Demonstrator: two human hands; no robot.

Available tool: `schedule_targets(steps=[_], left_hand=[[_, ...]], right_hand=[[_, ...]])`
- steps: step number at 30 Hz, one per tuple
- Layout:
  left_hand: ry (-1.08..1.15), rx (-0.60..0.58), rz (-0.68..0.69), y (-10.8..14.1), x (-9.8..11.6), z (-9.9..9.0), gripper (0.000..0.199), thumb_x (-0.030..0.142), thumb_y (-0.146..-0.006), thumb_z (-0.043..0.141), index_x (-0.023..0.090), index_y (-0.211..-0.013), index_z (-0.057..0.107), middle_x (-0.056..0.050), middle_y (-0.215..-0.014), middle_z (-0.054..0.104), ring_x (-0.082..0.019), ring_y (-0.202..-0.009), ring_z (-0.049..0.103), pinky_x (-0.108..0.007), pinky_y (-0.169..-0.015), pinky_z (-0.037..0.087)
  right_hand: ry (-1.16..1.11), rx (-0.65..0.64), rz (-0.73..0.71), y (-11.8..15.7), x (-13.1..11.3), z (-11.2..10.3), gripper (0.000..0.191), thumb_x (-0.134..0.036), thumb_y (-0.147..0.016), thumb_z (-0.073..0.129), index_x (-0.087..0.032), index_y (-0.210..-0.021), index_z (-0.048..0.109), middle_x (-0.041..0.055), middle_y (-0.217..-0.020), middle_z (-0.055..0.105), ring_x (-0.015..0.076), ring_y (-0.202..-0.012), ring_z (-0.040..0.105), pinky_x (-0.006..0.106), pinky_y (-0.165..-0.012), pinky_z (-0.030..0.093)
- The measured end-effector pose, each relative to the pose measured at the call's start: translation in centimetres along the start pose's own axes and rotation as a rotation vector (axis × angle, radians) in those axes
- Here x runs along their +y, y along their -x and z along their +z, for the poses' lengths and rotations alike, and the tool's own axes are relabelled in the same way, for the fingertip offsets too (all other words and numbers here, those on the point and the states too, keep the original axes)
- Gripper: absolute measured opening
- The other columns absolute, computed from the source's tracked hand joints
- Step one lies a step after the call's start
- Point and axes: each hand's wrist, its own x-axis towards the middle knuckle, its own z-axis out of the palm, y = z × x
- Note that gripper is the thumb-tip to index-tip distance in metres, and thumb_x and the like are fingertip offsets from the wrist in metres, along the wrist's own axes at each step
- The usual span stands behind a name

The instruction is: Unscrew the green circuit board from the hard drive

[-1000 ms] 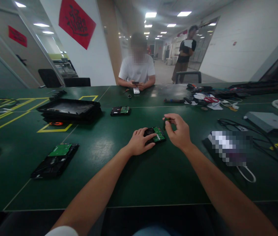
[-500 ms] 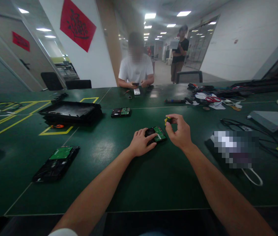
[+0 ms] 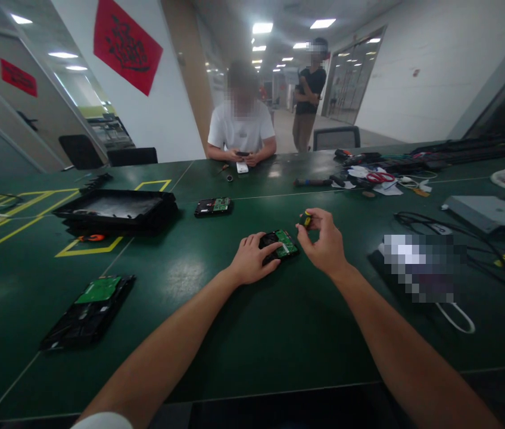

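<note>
A hard drive (image 3: 284, 245) with a green circuit board facing up lies on the green table. My left hand (image 3: 252, 257) is laid over its left end, fingers spread across the top and thumb along the near side, holding it. Just right of the drive, raised above the table, my right hand (image 3: 323, 241) pinches a short yellow-and-black screwdriver (image 3: 308, 219) between thumb and fingers. Its shaft is too small to make out. Two more drives lie apart from my hands: one drive (image 3: 213, 206) farther back and a black drive unit (image 3: 89, 311) at the left.
Stacked black trays (image 3: 116, 208) stand at left, with an orange-handled tool (image 3: 92, 238) before them. At right are a pixelated object (image 3: 422, 265), black cables (image 3: 413, 221) and a grey box (image 3: 493, 213). A seated person (image 3: 241, 131) holds a phone across the table; another person (image 3: 309, 95) stands behind.
The view has shifted slightly, moving most things a little left in the picture. The screwdriver has tilted in my right fingers. My left hand stays on the hard drive.
</note>
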Motion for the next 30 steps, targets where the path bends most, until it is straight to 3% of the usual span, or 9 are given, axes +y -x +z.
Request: schedule_targets(steps=[4, 9, 15, 20, 26, 30], left_hand=[[0.003, 0.013, 0.009, -0.04, -0.19, 0.16, 0.058, 0.058, -0.100, 0.059, 0.040, -0.154, 0.054, -0.014, -0.156, 0.041, -0.041, -0.142, 0.040, -0.060, -0.112, 0.037], [0.007, 0.007, 0.006, 0.06, -0.14, 0.10, 0.057, 0.058, -0.099, 0.060, 0.040, -0.154, 0.055, -0.014, -0.157, 0.041, -0.041, -0.143, 0.040, -0.060, -0.112, 0.037], [0.006, 0.009, 0.007, 0.07, -0.14, 0.09, 0.058, 0.056, -0.099, 0.061, 0.040, -0.154, 0.054, -0.013, -0.157, 0.042, -0.040, -0.144, 0.039, -0.059, -0.113, 0.037], [0.009, 0.018, 0.015, 0.08, -0.23, 0.27, 0.057, 0.056, -0.099, 0.060, 0.039, -0.153, 0.055, -0.014, -0.157, 0.042, -0.041, -0.144, 0.040, -0.060, -0.113, 0.037], [-0.010, 0.012, 0.019, 0.06, -0.27, 0.39, 0.056, 0.055, -0.100, 0.060, 0.040, -0.154, 0.054, -0.014, -0.157, 0.041, -0.040, -0.143, 0.040, -0.059, -0.113, 0.037], [-0.008, 0.022, 0.026, 0.10, -0.37, 0.56, 0.056, 0.056, -0.100, 0.060, 0.040, -0.154, 0.054, -0.014, -0.157, 0.041, -0.040, -0.143, 0.040, -0.059, -0.113, 0.037]], right_hand=[[0.085, 0.026, -0.036, 0.21, 0.28, 0.16, 0.046, -0.035, -0.092, 0.074, -0.032, -0.133, 0.055, 0.0077, -0.119, 0.063, 0.0232, -0.089, 0.067, 0.046, -0.087, 0.061], [0.055, 0.028, -0.072, 0.45, 0.38, 0.55, 0.047, -0.030, -0.097, 0.065, -0.029, -0.141, 0.047, 0.0105, -0.129, 0.064, 0.0238, -0.098, 0.073, 0.045, -0.088, 0.064], [0.127, 0.105, -0.100, 0.66, 0.91, 0.83, 0.049, -0.036, -0.092, 0.074, -0.029, -0.135, 0.051, 0.0092, -0.121, 0.065, 0.0234, -0.090, 0.071, 0.044, -0.079, 0.067], [0.088, 0.058, -0.108, 0.69, 0.70, 0.75, 0.048, -0.028, -0.097, 0.065, -0.028, -0.142, 0.045, 0.0108, -0.128, 0.066, 0.0232, -0.097, 0.074, 0.043, -0.084, 0.067], [0.191, 0.082, -0.133, 0.59, 0.66, 0.47, 0.046, -0.032, -0.095, 0.070, -0.031, -0.137, 0.051, 0.0071, -0.116, 0.064, 0.0211, -0.085, 0.069, 0.044, -0.081, 0.066], [0.160, 0.049, -0.127, 0.62, 0.57, 0.35, 0.047, -0.029, -0.097, 0.064, -0.030, -0.141, 0.048, 0.0097, -0.123, 0.065, 0.0235, -0.094, 0.071, 0.045, -0.085, 0.065]])
